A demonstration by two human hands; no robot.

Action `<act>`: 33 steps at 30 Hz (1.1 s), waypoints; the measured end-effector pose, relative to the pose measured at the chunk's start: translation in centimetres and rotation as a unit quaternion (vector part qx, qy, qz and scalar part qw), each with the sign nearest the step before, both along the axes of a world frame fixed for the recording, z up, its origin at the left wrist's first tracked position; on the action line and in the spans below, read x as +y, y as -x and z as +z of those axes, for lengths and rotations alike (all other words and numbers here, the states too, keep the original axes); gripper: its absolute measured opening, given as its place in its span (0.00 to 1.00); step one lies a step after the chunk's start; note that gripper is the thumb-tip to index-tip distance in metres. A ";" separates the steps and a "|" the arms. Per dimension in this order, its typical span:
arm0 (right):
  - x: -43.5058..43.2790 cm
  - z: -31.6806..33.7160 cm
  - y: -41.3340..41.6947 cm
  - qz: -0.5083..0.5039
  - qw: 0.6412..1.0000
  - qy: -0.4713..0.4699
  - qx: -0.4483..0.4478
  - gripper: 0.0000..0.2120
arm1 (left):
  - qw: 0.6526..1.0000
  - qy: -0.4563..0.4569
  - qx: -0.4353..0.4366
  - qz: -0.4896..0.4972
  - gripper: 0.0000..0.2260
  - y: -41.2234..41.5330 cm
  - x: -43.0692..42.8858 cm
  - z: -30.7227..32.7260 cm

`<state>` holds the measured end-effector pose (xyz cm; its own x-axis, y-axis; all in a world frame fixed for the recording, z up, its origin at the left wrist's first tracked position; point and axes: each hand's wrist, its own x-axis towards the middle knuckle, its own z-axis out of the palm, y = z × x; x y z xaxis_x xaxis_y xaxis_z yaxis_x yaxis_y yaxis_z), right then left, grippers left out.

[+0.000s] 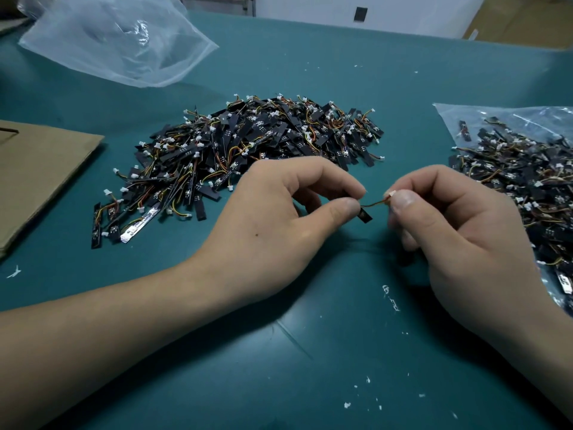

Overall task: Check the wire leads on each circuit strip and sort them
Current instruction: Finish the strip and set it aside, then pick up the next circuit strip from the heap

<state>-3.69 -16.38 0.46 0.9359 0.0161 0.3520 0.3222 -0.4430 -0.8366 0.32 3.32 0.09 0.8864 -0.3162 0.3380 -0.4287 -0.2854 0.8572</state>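
My left hand (279, 218) pinches one small black circuit strip (365, 216) between thumb and forefinger, just above the green table. The strip's thin coloured wire lead (375, 202) runs right to a white connector (391, 193), which my right hand (459, 231) pinches between thumb and fingertips. The lead is stretched between the two hands. A large loose pile of black strips (248, 150) with coloured leads and white connectors lies behind my left hand. A second heap of strips (521, 187) lies on a clear plastic bag at the right.
A crumpled clear plastic bag (117, 41) lies at the back left. A flat piece of brown cardboard (40, 175) rests at the left edge. Small white scraps (390, 297) dot the green table (310, 352). A cardboard box (527, 20) stands at the back right.
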 end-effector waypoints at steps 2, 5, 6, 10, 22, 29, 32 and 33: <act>0.1 0.1 0.0 0.013 1.000 0.010 0.020 0.12 | 1.000 0.025 0.014 -0.001 0.04 -0.1 0.0 0.0; 0.2 0.1 0.1 0.053 0.996 0.048 0.045 0.14 | 0.996 0.070 0.044 -0.013 0.05 -0.2 -0.1 0.0; 0.2 0.1 0.1 0.061 0.995 0.057 0.048 0.15 | 0.996 0.076 0.048 -0.018 0.05 -0.1 -0.1 0.1; 0.1 0.0 0.0 0.071 0.994 0.071 0.049 0.16 | 0.995 0.081 0.052 -0.030 0.03 0.0 -0.2 0.2; 0.1 -0.2 0.0 0.068 0.987 0.145 0.027 0.12 | 0.994 0.066 0.074 -0.039 0.04 0.0 -0.3 0.1; 0.1 -0.2 0.3 0.068 0.982 0.176 -0.017 0.09 | 0.995 0.064 0.074 -0.031 0.06 0.2 -0.3 0.1; 0.2 -0.1 0.2 0.074 0.982 0.173 -0.015 0.11 | 0.991 0.091 0.076 -0.053 0.09 0.1 -0.3 0.3; 0.2 -0.2 0.2 0.080 0.982 0.169 -0.002 0.12 | 0.990 0.102 0.075 -0.059 0.09 0.1 -0.2 0.3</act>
